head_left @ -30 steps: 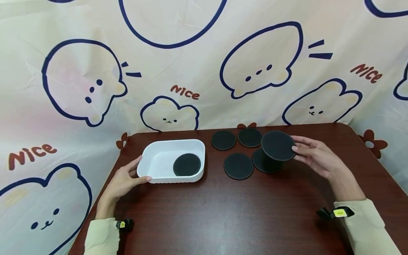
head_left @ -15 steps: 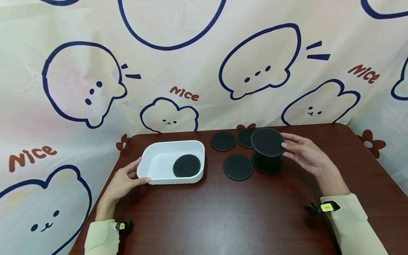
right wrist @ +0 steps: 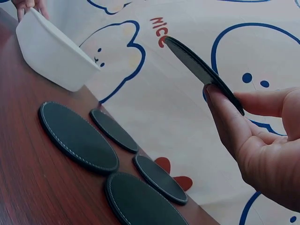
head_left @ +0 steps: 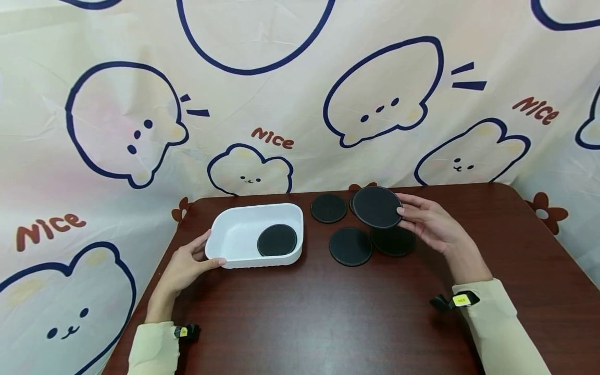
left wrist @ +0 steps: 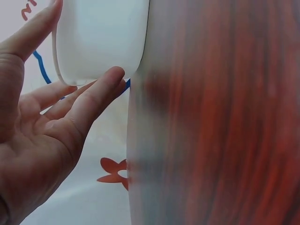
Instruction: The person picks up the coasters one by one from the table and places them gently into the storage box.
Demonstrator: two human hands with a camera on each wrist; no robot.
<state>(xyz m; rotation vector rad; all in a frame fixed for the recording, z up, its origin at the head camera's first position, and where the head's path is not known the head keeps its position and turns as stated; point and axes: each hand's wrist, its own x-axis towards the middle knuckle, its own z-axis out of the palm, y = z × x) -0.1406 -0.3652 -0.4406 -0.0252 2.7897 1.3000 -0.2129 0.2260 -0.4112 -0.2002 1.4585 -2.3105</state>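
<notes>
A round black coaster (head_left: 376,207) with a stitched edge is pinched by its right rim between the thumb and fingers of my right hand (head_left: 433,224). In the right wrist view the held coaster (right wrist: 199,70) hangs in the air, tilted, above the table. My left hand (head_left: 186,265) grips the left end of a white rectangular tray (head_left: 234,237), thumb at the near corner and fingers at the far side. Another black coaster (head_left: 276,240) lies inside the tray, towards its right end.
Several more coasters lie flat on the brown table (head_left: 300,323), among them a back one (head_left: 328,208), a front one (head_left: 350,246) and one on the right (head_left: 395,242). The held coaster mostly covers another at the back. A patterned cloth (head_left: 309,94) hangs behind the table.
My right hand has moved left with the coaster, from above the right-hand coaster to above the back one. My left hand stays on the tray, which has barely shifted.
</notes>
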